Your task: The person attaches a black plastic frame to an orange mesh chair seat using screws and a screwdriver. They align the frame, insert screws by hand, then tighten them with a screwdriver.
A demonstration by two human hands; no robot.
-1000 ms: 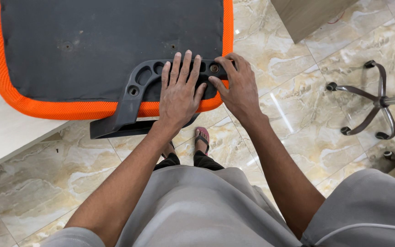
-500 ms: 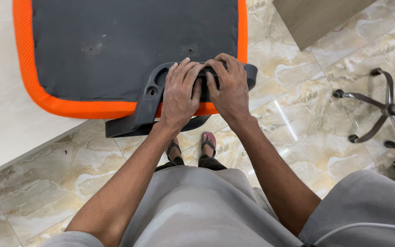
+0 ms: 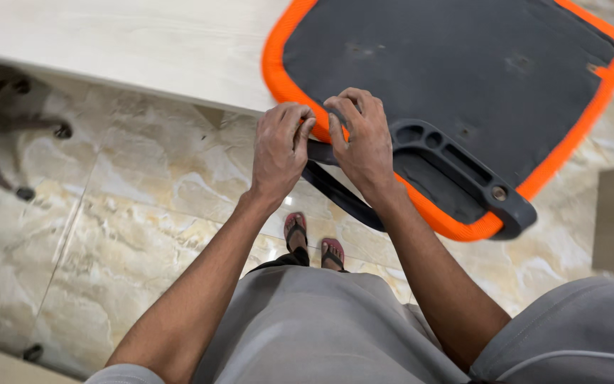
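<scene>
- Bright, even light.
- Small glare spot on the floor (image 3: pixel 289 201) between the wrists.
- Slight motion blur at the frame's edges.
- Soft shadows only.

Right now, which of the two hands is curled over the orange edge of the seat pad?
The left hand, its fingers bent at the pad's orange edge; the right hand grips the black plastic bracket.

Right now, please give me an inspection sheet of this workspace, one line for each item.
Surface: pale table, with the seat partly over its edge.
Job's things: orange-edged grey seat panel lying underside up; black plastic bracket along its near edge.
Clutter: nothing seen.
Grippers: left hand and right hand side by side, fingers curled at the bracket's end.
Cables: nothing seen.
Surroundings: marble floor tiles; chair wheel base at left; sandalled feet below.
</scene>
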